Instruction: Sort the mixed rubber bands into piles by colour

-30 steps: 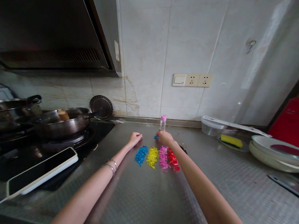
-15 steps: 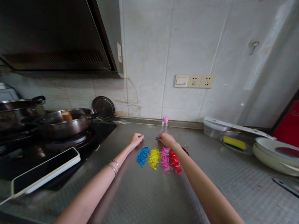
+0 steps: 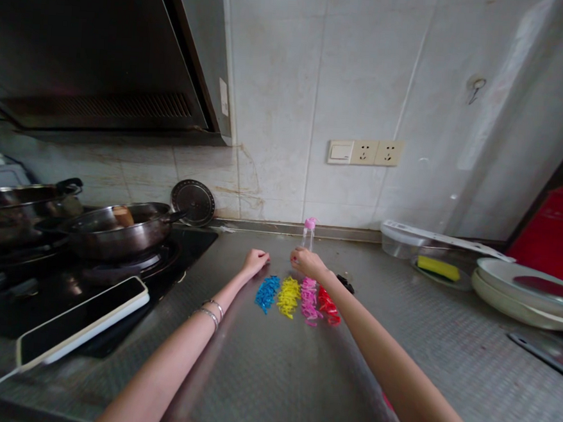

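Observation:
My left hand [image 3: 257, 261] rests low over the steel counter with its fingers curled closed; whatever they may hold is hidden. Behind the row of piles, my right hand [image 3: 309, 263] is closed in a pinch, and I cannot make out anything in it. Side by side in front of the hands lie small piles of short, thin pieces: blue [image 3: 267, 293], yellow [image 3: 288, 296], pink [image 3: 310, 302] and red [image 3: 329, 307]. A black pile [image 3: 345, 283] shows beyond my right forearm. Just behind my right hand stands a clear bottle with a pink cap [image 3: 309, 224].
Pans [image 3: 116, 231] sit on the black stove at left, with a phone [image 3: 83, 322] on a cable near its front edge. At right are a clear container [image 3: 399, 244], a yellow sponge [image 3: 438, 268], stacked bowls [image 3: 511, 298] and a flat blade-like tool [image 3: 544, 355]. A tiled wall bounds the back.
My right hand has shifted slightly left, and the blue piece seen at its fingertips no longer shows. More of the black pile is visible. My left hand stays nearly in place.

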The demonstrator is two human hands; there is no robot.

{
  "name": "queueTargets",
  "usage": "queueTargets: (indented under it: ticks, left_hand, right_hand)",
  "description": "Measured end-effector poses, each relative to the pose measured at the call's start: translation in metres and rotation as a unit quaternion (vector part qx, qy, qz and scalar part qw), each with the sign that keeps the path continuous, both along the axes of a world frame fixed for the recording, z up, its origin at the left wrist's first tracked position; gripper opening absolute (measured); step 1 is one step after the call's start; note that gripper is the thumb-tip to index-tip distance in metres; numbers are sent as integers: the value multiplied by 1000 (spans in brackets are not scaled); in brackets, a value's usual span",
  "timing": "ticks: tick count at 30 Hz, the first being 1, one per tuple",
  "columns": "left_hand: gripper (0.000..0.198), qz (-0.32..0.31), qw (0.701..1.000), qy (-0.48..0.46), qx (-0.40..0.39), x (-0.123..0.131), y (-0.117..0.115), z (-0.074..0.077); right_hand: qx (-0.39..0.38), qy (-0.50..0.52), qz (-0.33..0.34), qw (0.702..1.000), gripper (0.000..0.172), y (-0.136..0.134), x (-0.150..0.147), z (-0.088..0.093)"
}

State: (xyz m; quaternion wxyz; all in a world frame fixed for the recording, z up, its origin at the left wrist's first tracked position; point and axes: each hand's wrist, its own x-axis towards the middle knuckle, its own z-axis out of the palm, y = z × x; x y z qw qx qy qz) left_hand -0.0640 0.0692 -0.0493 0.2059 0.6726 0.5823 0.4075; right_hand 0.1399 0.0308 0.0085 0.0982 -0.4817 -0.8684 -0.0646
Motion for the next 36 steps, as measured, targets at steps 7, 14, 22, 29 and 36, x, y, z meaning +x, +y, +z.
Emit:
queueTargets:
  ticks: [7,14,22,29,36]
  left_hand:
    - [33,-16,1000,10,15,-2,0,1]
    - [30,-13,1000,-4,2,1,-8,7]
    - [31,-9,1000,4,-1,0,-5,8]
    - [22,-52,996,63,-44,15,8,23]
    - [23,-117,982,151,3,60,20,35]
  right_hand:
    - [1,34,102,994,18,-28,-27,6]
    - [-38,84,169,981,20,-40,-33,4]
    - [-25,190,105,976,22,-25,20,8]
    - [6,278,-24,960,27,-9,81,6]
    - [-7,276,-52,960,28,1,98,-6]
